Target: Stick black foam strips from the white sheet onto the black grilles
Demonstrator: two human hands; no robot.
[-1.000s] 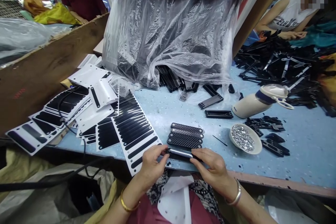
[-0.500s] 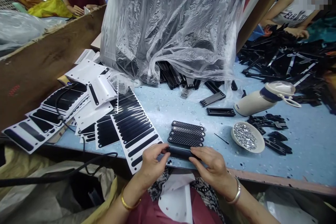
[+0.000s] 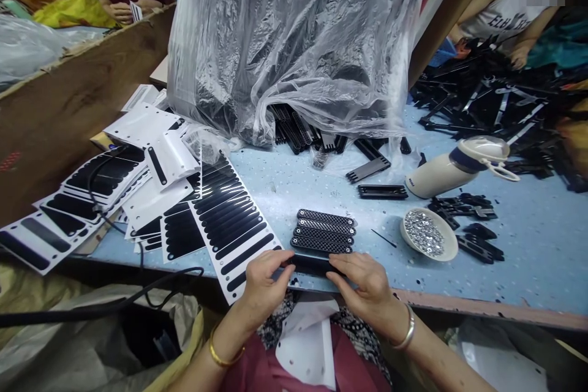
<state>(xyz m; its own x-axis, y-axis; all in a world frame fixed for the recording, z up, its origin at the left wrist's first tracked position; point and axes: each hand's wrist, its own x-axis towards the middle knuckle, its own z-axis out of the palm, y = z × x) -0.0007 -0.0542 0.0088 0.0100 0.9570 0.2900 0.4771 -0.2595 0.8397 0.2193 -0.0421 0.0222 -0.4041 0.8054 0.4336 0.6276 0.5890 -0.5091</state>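
Note:
Between my two hands, at the front edge of the bench, lies a long black strip-like part [image 3: 311, 265]. My left hand [image 3: 267, 275] pinches its left end between thumb and fingers. My right hand [image 3: 361, 282] grips the other end the same way. Just beyond it sits a row of several black textured bars [image 3: 324, 231] with small silver rivets at their ends. Left of my hands lies a white sheet of black adhesive strips [image 3: 236, 214]. A curled white backing sheet [image 3: 305, 343] rests on my lap.
A bowl of small metal pieces [image 3: 428, 234] and a tilted cream bottle [image 3: 448, 168] stand at the right. Plastic sheeting [image 3: 294, 43] hangs at the back over black parts. A wooden board [image 3: 82, 98] borders the left. Two other people work beyond; black parts [image 3: 496, 98] are heaped far right.
The black part has tilted slightly between my fingers, its shiny highlight now darker. Both hands keep their hold. The whole view has shifted a little.

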